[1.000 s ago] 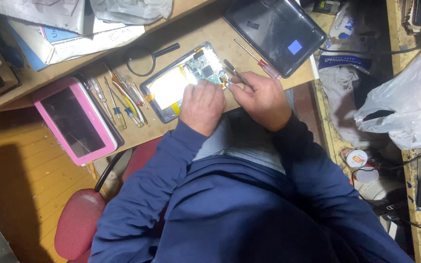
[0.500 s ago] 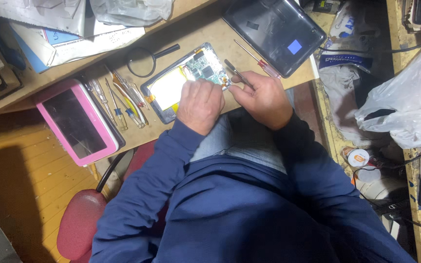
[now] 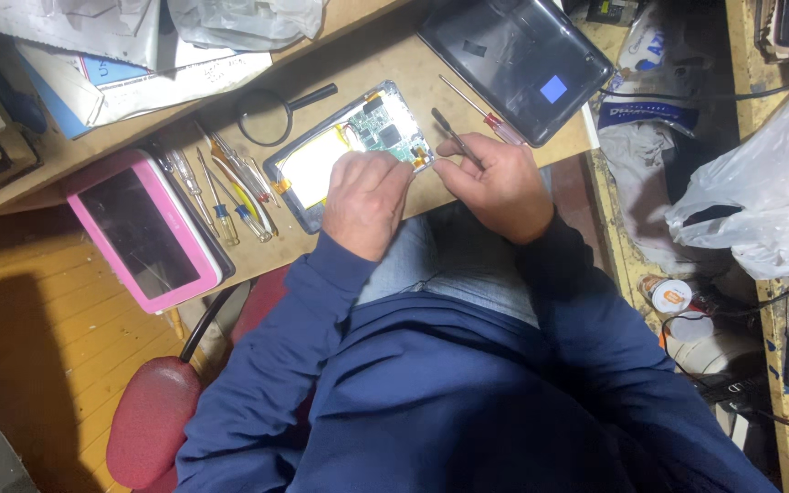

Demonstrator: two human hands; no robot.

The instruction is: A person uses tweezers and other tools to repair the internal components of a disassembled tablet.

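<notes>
— Hands? L hand (image 3: 364,203) flat on opened tablet (image 3: 349,151), bench (image 3: 495,169) centre; R hand (image 3: 495,183) pinching tweezers (image 3: 456,137) at its circuit board.
— Risk: tip slips, prob. scratches board.

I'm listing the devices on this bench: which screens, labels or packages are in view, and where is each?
Opened tablet: under both hands, rectangular, grey frame, green board showing.
Pink tablet: bench's left edge, dark screen.
Black tablet back: upper right, small blue square label.
White plastic bag: far right, crumpled.
</notes>
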